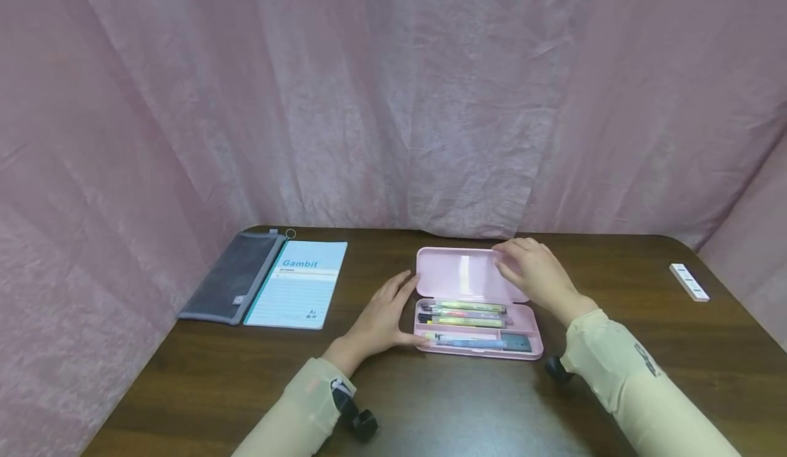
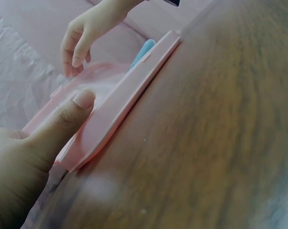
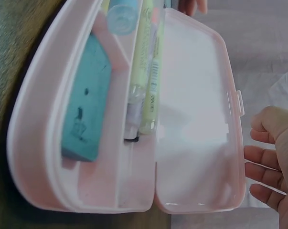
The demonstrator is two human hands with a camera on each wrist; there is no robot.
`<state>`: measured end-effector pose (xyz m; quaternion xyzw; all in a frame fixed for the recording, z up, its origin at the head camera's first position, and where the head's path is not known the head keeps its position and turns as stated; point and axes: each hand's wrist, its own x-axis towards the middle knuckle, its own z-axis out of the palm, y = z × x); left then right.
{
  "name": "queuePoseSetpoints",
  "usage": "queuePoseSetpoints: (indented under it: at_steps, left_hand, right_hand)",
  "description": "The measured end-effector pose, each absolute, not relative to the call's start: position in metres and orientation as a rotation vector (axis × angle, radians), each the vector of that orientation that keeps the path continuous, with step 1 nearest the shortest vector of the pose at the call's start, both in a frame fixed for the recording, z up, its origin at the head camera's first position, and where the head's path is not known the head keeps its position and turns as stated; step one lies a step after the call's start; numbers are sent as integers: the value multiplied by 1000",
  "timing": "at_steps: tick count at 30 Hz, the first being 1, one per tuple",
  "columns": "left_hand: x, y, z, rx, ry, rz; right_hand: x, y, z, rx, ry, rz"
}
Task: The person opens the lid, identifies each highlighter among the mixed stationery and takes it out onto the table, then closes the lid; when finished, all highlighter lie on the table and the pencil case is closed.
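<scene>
Okay, so from my end of the feed, the pink pencil case (image 1: 527, 317) is sitting right between the two hands, lid (image 1: 455, 276) folded back away from them. The hands are well apart, one at each side of it. Left hand (image 1: 378, 317) has its fingers spread, thumb against the front left corner, fingertips up by the lid's left edge; can't tell if those actually touch. Right hand (image 1: 544, 276) is at the lid's far right corner, fingers loosely bent and not clamped on anything I can see. Whether they touch the edge, I can't tell either.

Inside the case, between the hands, a few pens (image 1: 467, 322) lie side by side in the rear compartment. The front one has a blue pen (image 1: 470, 343), and a teal eraser (image 3: 86, 100) with dark marks on it toward the right-hand end.

Off to the left of the left hand there's a light blue Gambit notebook (image 1: 295, 296), with a dark zip pouch (image 1: 230, 276) just beyond it. Well right of the right hand, a white strip (image 1: 688, 283) lies on the brown tabletop (image 1: 467, 409). Pink curtain (image 1: 399, 102) behind everything.
</scene>
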<state>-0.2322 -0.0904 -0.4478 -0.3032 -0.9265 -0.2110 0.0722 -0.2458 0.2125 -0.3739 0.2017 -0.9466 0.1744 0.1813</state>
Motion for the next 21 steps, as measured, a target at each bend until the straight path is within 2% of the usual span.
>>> queuePoseSetpoints:
  at_steps: [8,21]
  left_hand:
    - [-234,-90,-447,-989,-2730,-549]
    - [-243,-90,-438,-1098,-2768,-376]
  right_hand:
    - [-245,218,-380,521,-2806,532]
    - [-254,223,-400,630,-2871,597]
